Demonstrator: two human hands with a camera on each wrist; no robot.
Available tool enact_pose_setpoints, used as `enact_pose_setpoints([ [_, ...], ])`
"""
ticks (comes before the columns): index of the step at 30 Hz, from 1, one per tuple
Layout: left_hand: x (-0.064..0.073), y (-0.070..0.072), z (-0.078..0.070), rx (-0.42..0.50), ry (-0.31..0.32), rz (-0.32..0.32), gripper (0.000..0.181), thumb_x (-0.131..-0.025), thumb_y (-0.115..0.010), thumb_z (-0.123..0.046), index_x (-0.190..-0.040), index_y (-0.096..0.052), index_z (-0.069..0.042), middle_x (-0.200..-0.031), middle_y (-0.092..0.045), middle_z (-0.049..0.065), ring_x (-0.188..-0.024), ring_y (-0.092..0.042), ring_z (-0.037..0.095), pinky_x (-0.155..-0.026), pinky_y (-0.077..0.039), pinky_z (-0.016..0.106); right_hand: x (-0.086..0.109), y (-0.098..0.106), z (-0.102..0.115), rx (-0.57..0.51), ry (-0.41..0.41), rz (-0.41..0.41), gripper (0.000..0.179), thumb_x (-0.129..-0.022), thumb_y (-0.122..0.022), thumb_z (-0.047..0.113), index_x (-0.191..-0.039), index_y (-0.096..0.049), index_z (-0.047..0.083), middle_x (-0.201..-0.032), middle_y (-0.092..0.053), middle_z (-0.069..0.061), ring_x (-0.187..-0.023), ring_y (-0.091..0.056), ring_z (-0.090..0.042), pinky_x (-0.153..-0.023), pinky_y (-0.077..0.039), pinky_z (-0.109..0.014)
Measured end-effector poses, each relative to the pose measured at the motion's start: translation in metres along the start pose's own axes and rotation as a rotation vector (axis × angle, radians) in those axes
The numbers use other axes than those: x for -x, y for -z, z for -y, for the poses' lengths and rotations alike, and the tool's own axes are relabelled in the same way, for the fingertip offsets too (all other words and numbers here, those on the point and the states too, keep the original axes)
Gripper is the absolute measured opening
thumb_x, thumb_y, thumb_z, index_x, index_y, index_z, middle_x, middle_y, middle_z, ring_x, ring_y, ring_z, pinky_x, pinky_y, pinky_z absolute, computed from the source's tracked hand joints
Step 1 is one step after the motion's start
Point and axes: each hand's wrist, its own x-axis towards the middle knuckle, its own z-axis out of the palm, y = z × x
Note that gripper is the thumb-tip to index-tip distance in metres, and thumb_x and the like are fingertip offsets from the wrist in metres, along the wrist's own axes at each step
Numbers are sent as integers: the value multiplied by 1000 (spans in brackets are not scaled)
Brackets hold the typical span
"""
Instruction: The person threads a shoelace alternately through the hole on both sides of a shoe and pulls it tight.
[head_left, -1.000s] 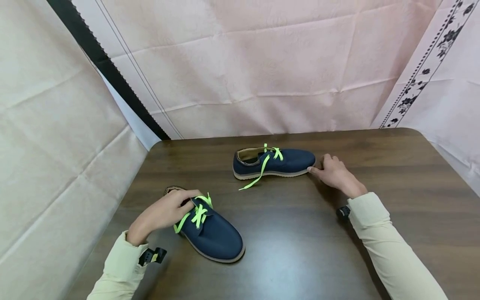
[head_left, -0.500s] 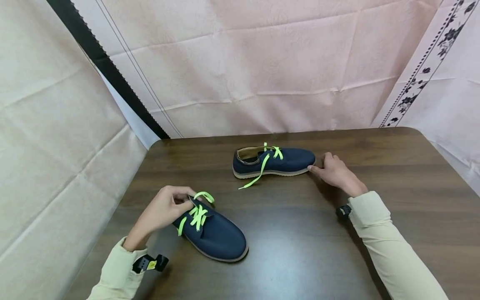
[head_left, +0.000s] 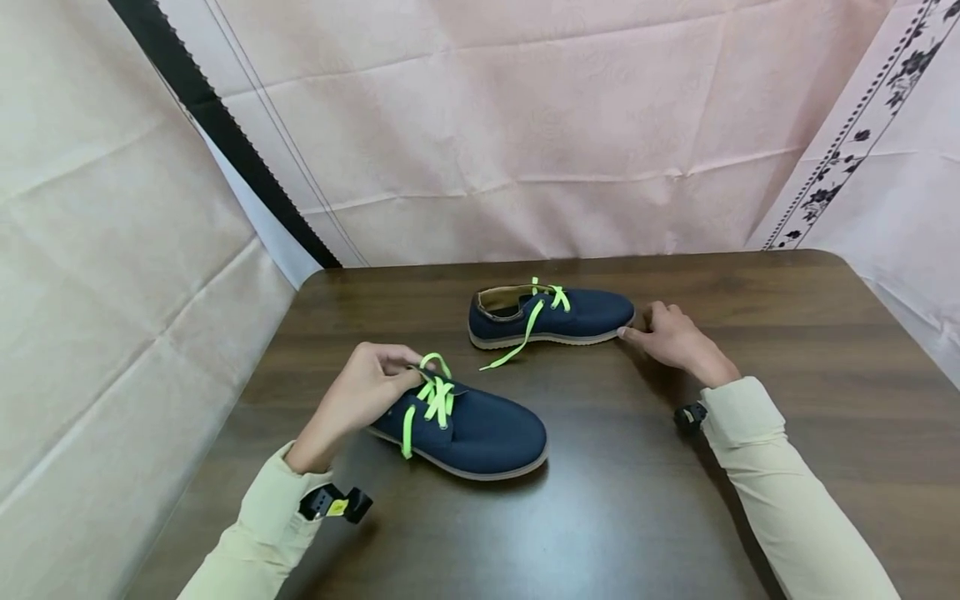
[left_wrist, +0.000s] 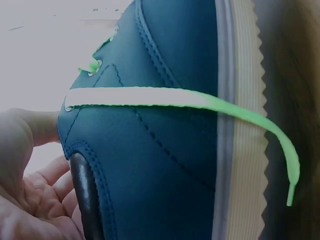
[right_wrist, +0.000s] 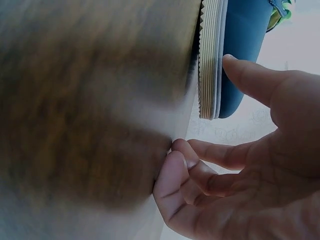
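Note:
A navy shoe with neon-green laces sits at mid-table, toe pointing right; its heel is hidden behind my left hand. That hand grips the shoe by its tongue and upper opening edge. One loose lace hangs down over the shoe's side in the left wrist view. Farther back stands a matching navy shoe, its toe also to the right. Beside that toe is my right hand. Its thumb touches the toe's side just above the sole, while the loosely bent fingers rest on the table, apart from the shoe.
Both shoes are on a brown wooden table with rounded far corners. A loose green lace from the far shoe trails onto the tabletop. Pale cloth hangs behind the table and at its sides.
My left hand has moved the near shoe right and slightly away from me, turning its toe more to the right. My right hand and the far shoe have stayed in place.

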Motion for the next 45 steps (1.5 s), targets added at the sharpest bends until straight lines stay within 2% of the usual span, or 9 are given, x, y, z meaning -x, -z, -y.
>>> enact_pose_setpoints([
  [7, -14, -21, -18, 76, 72, 5, 18, -96, -67, -8, -105, -82, -10, -93, -80, 1, -74, -69, 9, -69, -51, 27, -1, 0, -1, 7, 19, 1, 46, -108, -59, 41, -103, -50, -4, -84, -46, -12, -78, -50, -29, -67, -41, -39],
  [10, -21, -30, -26, 107, 98, 16, 19, -96, -66, -9, -105, -82, -11, -72, -69, -5, -60, -58, 7, -57, -43, 26, -1, 0, -1, 4, 18, 2, 47, -109, -59, 40, -106, -50, -6, -85, -46, -13, -79, -50, -30, -67, -41, -40],
  [14, -30, -41, -39, 171, 114, 27, 20, -96, -65, -8, -106, -82, -12, -53, -42, -7, -46, -34, 9, -46, -27, 26, -1, 0, -1, -1, 27, 1, 46, -109, -58, 38, -108, -50, -7, -81, -46, -11, -76, -50, -28, -66, -40, -39],
  [18, -40, -53, -48, 257, 112, 49, 20, -96, -64, -4, -108, -81, -6, -52, -40, -7, -46, -35, 9, -47, -28, 25, 0, 0, -2, -14, 61, 2, 43, -110, -57, 36, -110, -55, -8, -74, -48, -6, -71, -50, -24, -66, -40, -38],
  [20, -46, -59, -51, 294, 119, 59, 20, -97, -64, -3, -108, -80, -4, -53, -41, -7, -46, -35, 9, -48, -29, 25, 0, 1, -3, -18, 69, 10, 45, -111, -56, 35, -114, -58, -9, -76, -52, -9, -72, -53, -26, -68, -42, -40],
  [23, -53, -69, -53, 333, 139, 59, 21, -97, -63, -1, -111, -79, -2, -53, -42, -5, -47, -36, 9, -48, -29, 25, 1, 1, -3, -22, 61, 15, 56, -112, -52, 35, -132, -52, -17, -103, -64, -28, -95, -62, -40, -81, -51, -50],
  [27, -61, -80, -56, 359, 161, 50, 23, -98, -63, -1, -115, -78, 1, -55, -51, -2, -48, -45, 8, -49, -38, 23, 3, 3, -4, -63, 2, 18, 70, -114, -43, 41, -148, -39, -19, -140, -51, -42, -127, -53, -55, -100, -47, -64],
  [37, -73, -93, -62, 336, 214, 35, 26, -100, -63, -3, -123, -74, 3, -72, -71, 8, -60, -67, 12, -61, -58, 25, 3, 4, -5, -107, -49, -14, 74, -113, -40, 50, -150, -40, -15, -143, -51, -38, -129, -53, -53, -103, -46, -63],
  [45, -80, -100, -65, 309, 226, 44, 24, -102, -65, -7, -124, -71, 0, -91, -74, 13, -69, -71, 13, -70, -62, 30, 5, 3, -7, -150, -66, -25, 78, -113, -33, 54, -151, -40, -14, -148, -46, -38, -134, -48, -54, -106, -44, -64],
])
